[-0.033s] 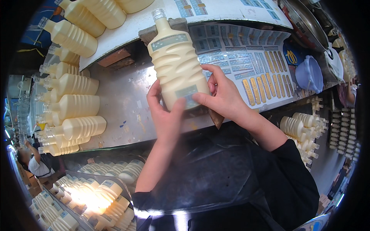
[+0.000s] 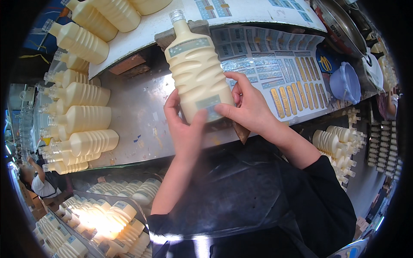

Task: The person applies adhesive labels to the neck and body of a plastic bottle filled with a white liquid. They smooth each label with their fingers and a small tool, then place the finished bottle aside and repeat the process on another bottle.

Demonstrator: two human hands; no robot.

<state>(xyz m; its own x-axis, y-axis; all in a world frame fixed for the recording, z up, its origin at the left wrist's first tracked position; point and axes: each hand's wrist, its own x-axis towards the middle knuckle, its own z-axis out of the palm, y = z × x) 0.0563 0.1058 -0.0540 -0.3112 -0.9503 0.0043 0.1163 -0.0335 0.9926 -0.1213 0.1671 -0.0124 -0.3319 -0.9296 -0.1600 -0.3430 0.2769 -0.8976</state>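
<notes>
A cream bottle (image 2: 195, 71) with wavy ridges and a clear threaded neck lies with its neck end over a grey notched block (image 2: 198, 27). One pale blue label (image 2: 189, 46) is on its shoulder; another label (image 2: 207, 101) sits low on its front. My left hand (image 2: 183, 129), slightly blurred, grips the bottle's lower left side, its thumb on the low label. From the right, my right hand (image 2: 254, 105) holds the lower edge, thumb pressed at that label's corner and fingers curled beside the bottle. A brown pointed piece (image 2: 241, 132) juts out below it.
Right of the bottle lie sheets of blue and gold labels (image 2: 275, 71). Unlabelled bottles (image 2: 88, 118) line the metal table's left side. A lilac bucket (image 2: 345, 82) stands at the right. Crates of labelled bottles (image 2: 107, 219) are at lower left, where a person (image 2: 45, 182) shows beyond.
</notes>
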